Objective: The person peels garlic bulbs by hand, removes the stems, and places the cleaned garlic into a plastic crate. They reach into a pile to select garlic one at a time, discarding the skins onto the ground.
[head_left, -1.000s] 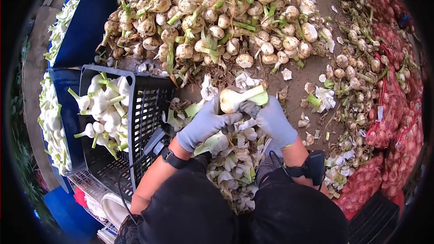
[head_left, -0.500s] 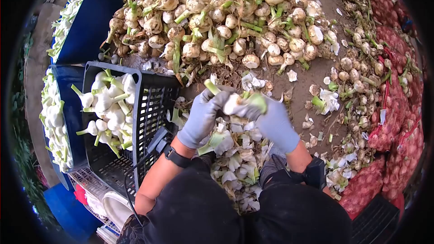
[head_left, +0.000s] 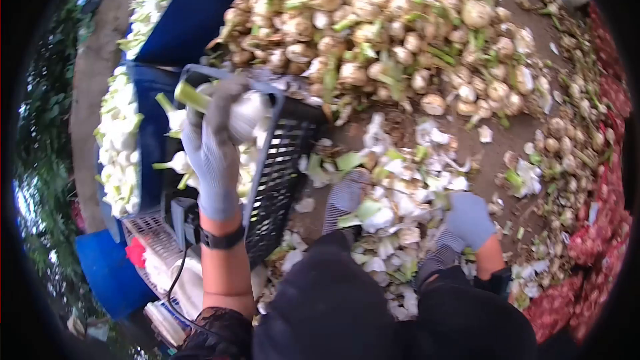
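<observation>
My left hand [head_left: 215,137], in a grey-white glove, is closed around a garlic bulb [head_left: 248,117] over the black plastic crate [head_left: 285,163]. The bulb is white and peeled, and its cut green stem sticks out to the left of my fingers. Below it, more peeled garlic bulbs [head_left: 177,163] lie in the crate. My right hand [head_left: 469,219], gloved too, is low at the right edge of the heap of garlic skins [head_left: 393,227] between my feet. Its fingers are blurred, and I cannot tell whether they hold anything.
A big pile of unpeeled garlic [head_left: 400,40] covers the ground ahead. Blue containers [head_left: 152,117] of peeled garlic stand left of the crate. Red mesh sacks [head_left: 593,243] line the right side, with loose small bulbs [head_left: 560,147] beside them. A blue barrel [head_left: 110,273] is at lower left.
My left hand has carried the garlic bulb left, from in front of me to over the crate. My right hand has left the bulb and dropped down and right. The view has shifted left.
</observation>
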A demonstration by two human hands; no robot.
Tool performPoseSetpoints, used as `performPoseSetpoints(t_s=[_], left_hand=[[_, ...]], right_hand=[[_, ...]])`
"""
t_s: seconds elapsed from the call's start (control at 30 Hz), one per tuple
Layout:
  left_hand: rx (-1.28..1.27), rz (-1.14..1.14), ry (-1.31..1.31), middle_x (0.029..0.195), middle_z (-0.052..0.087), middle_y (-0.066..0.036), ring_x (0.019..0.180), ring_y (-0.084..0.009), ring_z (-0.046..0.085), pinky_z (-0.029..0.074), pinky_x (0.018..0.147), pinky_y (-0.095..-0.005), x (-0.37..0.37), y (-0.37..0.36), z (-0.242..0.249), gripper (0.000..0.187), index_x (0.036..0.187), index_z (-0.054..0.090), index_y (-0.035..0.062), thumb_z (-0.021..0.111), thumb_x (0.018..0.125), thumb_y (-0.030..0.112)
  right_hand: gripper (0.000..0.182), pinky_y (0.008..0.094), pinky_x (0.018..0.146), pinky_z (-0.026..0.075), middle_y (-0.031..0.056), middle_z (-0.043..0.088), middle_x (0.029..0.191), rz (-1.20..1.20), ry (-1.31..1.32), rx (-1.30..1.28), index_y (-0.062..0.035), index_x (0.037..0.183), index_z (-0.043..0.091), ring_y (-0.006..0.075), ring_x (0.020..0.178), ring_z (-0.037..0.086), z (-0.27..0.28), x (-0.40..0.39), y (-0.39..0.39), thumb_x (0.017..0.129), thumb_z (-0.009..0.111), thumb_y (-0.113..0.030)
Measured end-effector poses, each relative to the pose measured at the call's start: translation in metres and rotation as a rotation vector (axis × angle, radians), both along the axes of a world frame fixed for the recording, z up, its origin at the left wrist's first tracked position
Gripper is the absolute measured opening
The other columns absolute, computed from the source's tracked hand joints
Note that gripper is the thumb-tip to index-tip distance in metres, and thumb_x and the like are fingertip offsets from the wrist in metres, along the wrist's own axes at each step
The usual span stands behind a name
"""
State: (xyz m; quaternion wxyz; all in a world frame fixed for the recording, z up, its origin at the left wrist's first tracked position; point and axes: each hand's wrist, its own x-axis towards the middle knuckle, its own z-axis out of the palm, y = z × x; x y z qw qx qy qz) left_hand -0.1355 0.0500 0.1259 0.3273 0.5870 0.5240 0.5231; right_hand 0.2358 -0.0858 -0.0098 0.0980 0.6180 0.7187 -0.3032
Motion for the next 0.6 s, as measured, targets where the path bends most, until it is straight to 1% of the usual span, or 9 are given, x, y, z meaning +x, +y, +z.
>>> performPoseSetpoints(t_s=[0.07,0.13,0.2,0.27,0.33,0.4,0.47,0.53,0.6], left_hand=[[-0.236,0.257,0.294,0.110,0.066,-0.012,0.099,-0.0217,0.062,0.049,0.086,-0.0310,-0.059,0.021,0.007,0.021,0.105,0.066,-0.0013,0.056,0.096,0.015],[-0.191,0.165,0.655,0.106,0.066,-0.013,0.096,-0.0233,0.062,0.048,0.085,-0.0340,-0.150,0.031,-0.059,0.023,0.108,0.065,-0.0005,0.059,0.094,0.017],[-0.160,0.089,0.667,0.104,0.066,-0.016,0.096,-0.0263,0.061,0.048,0.086,-0.0357,-0.143,0.020,-0.052,0.030,0.111,0.064,-0.0004,0.063,0.090,0.022],[-0.371,0.013,0.766,0.100,0.066,-0.018,0.092,-0.0311,0.064,0.050,0.083,-0.0365,-0.142,0.009,-0.033,0.037,0.110,0.065,0.0027,0.068,0.084,0.027],[-0.465,-0.134,1.012,0.096,0.067,-0.019,0.090,-0.0353,0.066,0.052,0.080,-0.0397,-0.134,-0.009,-0.014,0.036,0.109,0.068,0.0081,0.068,0.080,0.029],[-0.575,-0.290,1.278,0.091,0.068,-0.019,0.087,-0.0394,0.066,0.054,0.079,-0.0434,-0.146,-0.037,-0.034,0.035,0.108,0.071,0.0125,0.067,0.078,0.030],[-0.762,-0.238,1.188,0.092,0.067,-0.021,0.087,-0.0391,0.066,0.054,0.081,-0.0454,-0.163,-0.093,-0.056,0.036,0.108,0.071,0.0125,0.065,0.077,0.030],[-1.057,-0.421,1.322,0.101,0.065,-0.023,0.095,-0.0385,0.065,0.052,0.085,-0.0449,-0.172,-0.134,-0.069,0.038,0.112,0.069,0.0114,0.066,0.079,0.030],[-1.046,-0.461,1.248,0.108,0.063,-0.025,0.100,-0.0385,0.063,0.050,0.088,-0.0445,-0.187,-0.169,-0.076,0.042,0.119,0.065,0.0107,0.066,0.081,0.031]], right_hand=[[0.024,0.0468,0.069,0.053,0.0153,0.069,0.083,-0.014,0.073,0.061,-0.0082,0.096,0.069,0.0361,0.079,0.068,-0.003,-0.003,0.007,0.075,0.059,-0.015],[0.027,0.0490,0.077,0.050,0.0195,0.066,0.088,-0.048,-0.005,-0.005,-0.0034,0.096,0.064,0.0407,0.085,0.062,-0.004,-0.009,0.014,0.071,0.056,-0.009],[0.029,0.0490,0.077,0.050,0.0201,0.065,0.089,-0.058,0.060,0.024,-0.0030,0.098,0.064,0.0409,0.086,0.062,-0.006,-0.016,0.016,0.071,0.056,-0.008],[0.031,0.0490,0.077,0.049,0.0206,0.065,0.090,-0.055,0.119,0.023,-0.0025,0.100,0.064,0.0412,0.087,0.062,-0.002,-0.017,0.009,0.071,0.056,-0.007],[0.038,0.0475,0.081,0.049,0.0210,0.065,0.094,-0.112,0.110,0.012,-0.0025,0.108,0.064,0.0405,0.092,0.062,0.001,-0.017,0.015,0.071,0.056,-0.005],[0.044,0.0466,0.086,0.048,0.0211,0.064,0.102,-0.142,0.077,-0.067,-0.0035,0.118,0.061,0.0408,0.097,0.060,-0.003,-0.013,0.022,0.075,0.059,-0.010],[0.047,0.0466,0.090,0.047,0.0210,0.063,0.111,-0.206,0.348,0.273,-0.0072,0.126,0.058,0.0396,0.103,0.059,0.001,-0.016,0.024,0.082,0.063,-0.022],[0.048,0.0464,0.091,0.047,0.0203,0.062,0.114,-0.131,0.394,0.305,-0.0094,0.130,0.056,0.0385,0.106,0.059,-0.009,-0.026,0.027,0.086,0.063,-0.027],[0.050,0.0462,0.093,0.047,0.0196,0.062,0.118,-0.037,0.428,0.329,-0.0116,0.134,0.054,0.0374,0.108,0.058,-0.015,-0.040,0.016,0.089,0.062,-0.033]])
